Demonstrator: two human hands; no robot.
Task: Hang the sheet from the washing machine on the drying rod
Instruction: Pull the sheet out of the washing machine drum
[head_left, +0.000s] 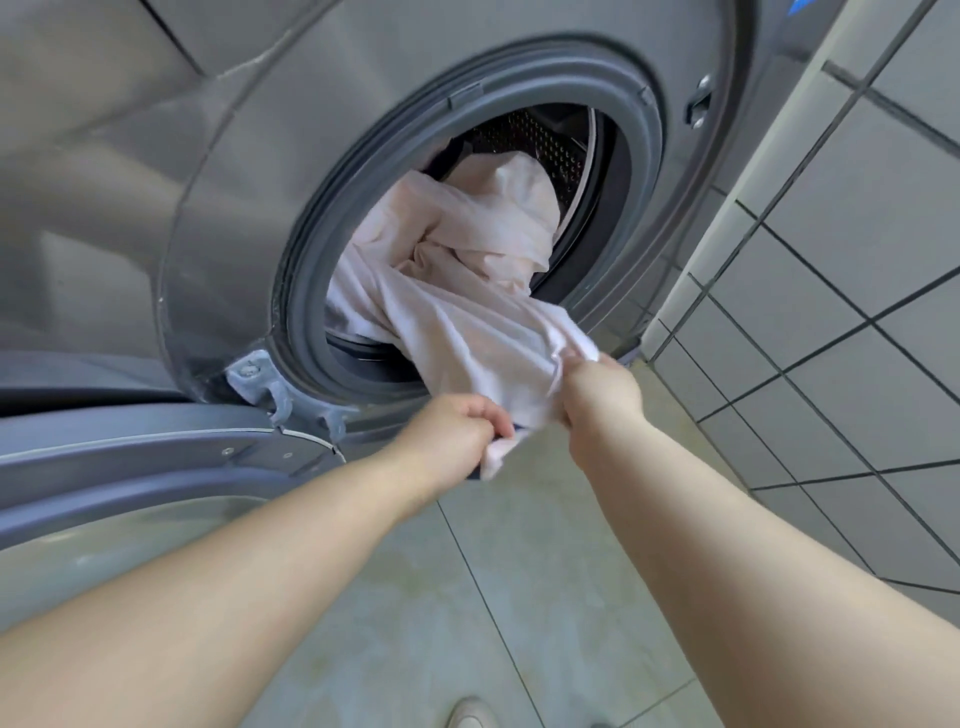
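Note:
A pale pink sheet (467, 291) spills out of the round opening of a grey washing machine (218, 171), bunched up inside the drum and stretched down toward me. My left hand (457, 431) is closed on the sheet's lower edge. Just to its right and slightly higher, my right hand (597, 395) pinches another fold of the same sheet. Both arms reach forward from the bottom of the view. No drying rod is in view.
The machine's door (156, 467) hangs open at the lower left, beside my left forearm. A grey tiled wall (857, 260) stands close on the right. Pale floor tiles (519, 597) lie below, with a shoe tip (470, 714) at the bottom edge.

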